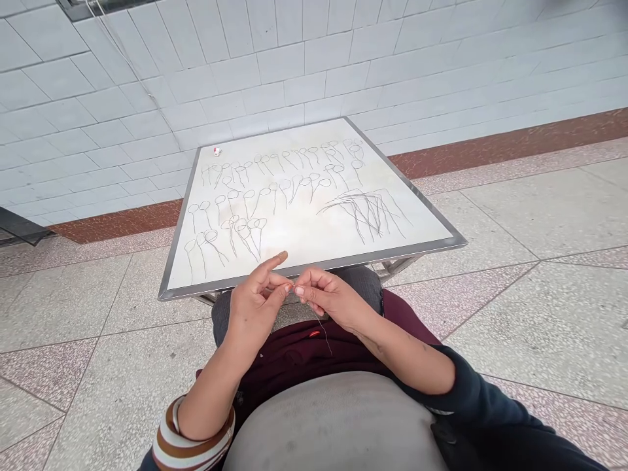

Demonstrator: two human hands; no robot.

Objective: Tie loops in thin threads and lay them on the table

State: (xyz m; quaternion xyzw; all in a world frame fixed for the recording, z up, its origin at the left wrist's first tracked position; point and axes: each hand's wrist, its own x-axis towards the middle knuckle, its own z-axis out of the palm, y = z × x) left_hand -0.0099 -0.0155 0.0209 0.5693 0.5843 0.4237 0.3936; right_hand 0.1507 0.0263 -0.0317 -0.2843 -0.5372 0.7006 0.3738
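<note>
Over my lap, just off the table's near edge, my left hand [255,301] and my right hand [336,299] meet fingertip to fingertip. Both pinch a thin wire [324,332], whose loose end hangs down from the right fingers. A small orange bit shows at the left fingertips; its shape is too small to make out. On the dark red cloth of my lap lies a small orange piece [314,334]. Several wires bent into a loop with a tail, such as one looped wire [190,246], lie in rows on the white table [304,245].
A bundle of unlooped wires [370,212] lies at the table's right. One small white and red object [217,152] sits in the far left corner. The table has a grey metal rim [417,247], and a tiled wall [314,59] stands behind it.
</note>
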